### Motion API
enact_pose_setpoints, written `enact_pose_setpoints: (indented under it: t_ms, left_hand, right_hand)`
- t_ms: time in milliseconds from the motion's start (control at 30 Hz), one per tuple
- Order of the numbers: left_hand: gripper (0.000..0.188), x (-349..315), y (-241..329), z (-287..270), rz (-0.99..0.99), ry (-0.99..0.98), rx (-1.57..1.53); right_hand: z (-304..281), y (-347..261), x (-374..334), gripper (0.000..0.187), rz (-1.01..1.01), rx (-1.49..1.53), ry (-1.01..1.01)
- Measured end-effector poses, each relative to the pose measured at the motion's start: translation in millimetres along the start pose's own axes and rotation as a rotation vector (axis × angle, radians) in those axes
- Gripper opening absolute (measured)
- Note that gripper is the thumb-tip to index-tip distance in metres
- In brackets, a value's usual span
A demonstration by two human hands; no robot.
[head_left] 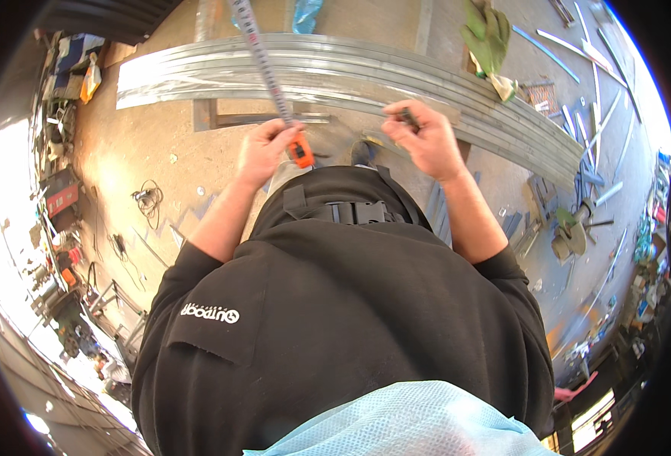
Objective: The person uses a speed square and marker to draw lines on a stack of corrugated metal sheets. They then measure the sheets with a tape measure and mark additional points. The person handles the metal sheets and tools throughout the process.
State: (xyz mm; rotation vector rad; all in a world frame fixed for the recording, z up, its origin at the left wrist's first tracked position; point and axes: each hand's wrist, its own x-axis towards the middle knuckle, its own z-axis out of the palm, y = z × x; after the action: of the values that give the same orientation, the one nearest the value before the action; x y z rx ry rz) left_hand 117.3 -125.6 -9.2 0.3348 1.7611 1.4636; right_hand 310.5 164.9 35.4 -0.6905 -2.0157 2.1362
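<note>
My left hand (265, 150) is closed around an orange tape measure (301, 150) in front of my waist. Its pale blade (261, 64) runs out away from me, up and over the long metal bars. In my right hand (425, 140), raised to the right, a small dark object (409, 118) is pinched between the fingers; its kind cannot be made out. Ahead of both hands lies a bundle of long silvery metal profiles (312, 74), partly wrapped in shiny film, stretching from left to right.
Green work gloves (489, 38) lie on the profiles' far right part. Metal offcuts (590, 114) and strips are strewn on the floor at the right, near a round-headed machine part (571, 234). A coiled cable (147, 197) and a red box (61, 199) are at the left.
</note>
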Motion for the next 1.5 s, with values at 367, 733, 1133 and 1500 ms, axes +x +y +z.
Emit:
enact_pose_setpoints:
  t_ms: [367,733,1133,1500]
  left_hand:
    - [0.027,22.2,24.7,6.3,-0.218,-0.243,-0.528]
    - [0.048,4.6,-5.1,-153.1,-0.227,-0.222,-0.092]
    - [0.059,19.8,-27.5,-315.8,0.025,0.322,-0.001]
    - [0.082,36.9,-19.6,-311.8,0.147,0.351,-0.022]
  right_hand:
    - [140.2,-13.3,73.9,0.010,-0.260,-0.365,-0.047]
    - [238.2,2.4,125.1,0.010,0.017,-0.348,-0.156]
    - [329.5,-30.0,180.2,0.005,-0.232,-1.236,-0.293]
    - [364.7,-32.1,214.6,0.009,-0.299,-1.391,-0.263]
